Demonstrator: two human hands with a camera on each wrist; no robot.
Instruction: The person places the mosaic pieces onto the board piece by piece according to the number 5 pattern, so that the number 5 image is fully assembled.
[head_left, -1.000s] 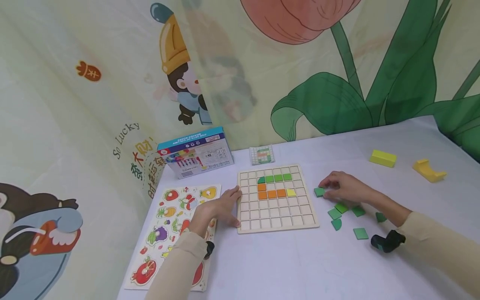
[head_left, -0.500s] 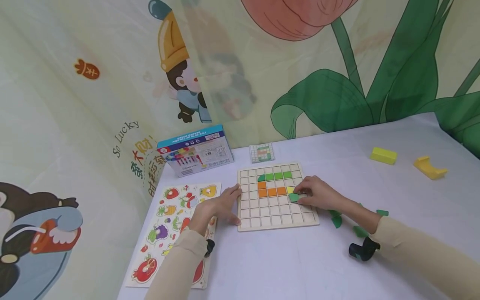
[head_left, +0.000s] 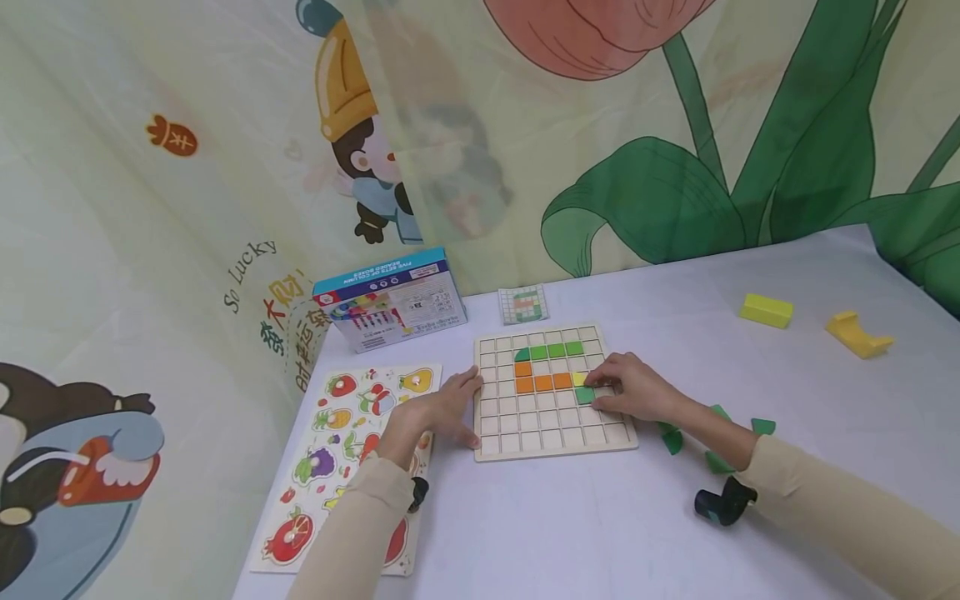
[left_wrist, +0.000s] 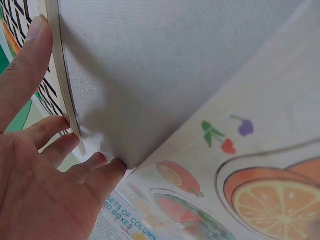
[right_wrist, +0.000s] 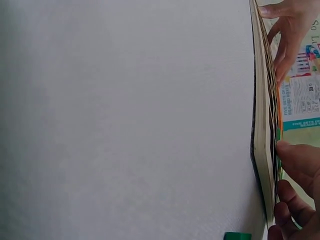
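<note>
now the right hand (head_left: 633,392) is over the board (head_left: 553,433), while one second ago it was beside it, among the loose green tiles (head_left: 717,461) on the table (head_left: 750,333). it brought one green tile (head_left: 585,395) with it, and since half a second ago the hand has hardly moved, so i judge the tile is being fitted into a cell. this tile is at the fingertips, just below the yellow tile (head_left: 579,378) at the end of the orange row (head_left: 543,384). the fingers are curled and pinch or press it; which one, i cannot tell for sure. the left hand (head_left: 442,410) stays at the left edge of the board, fingers relaxed and touching it, holding nothing.
</note>
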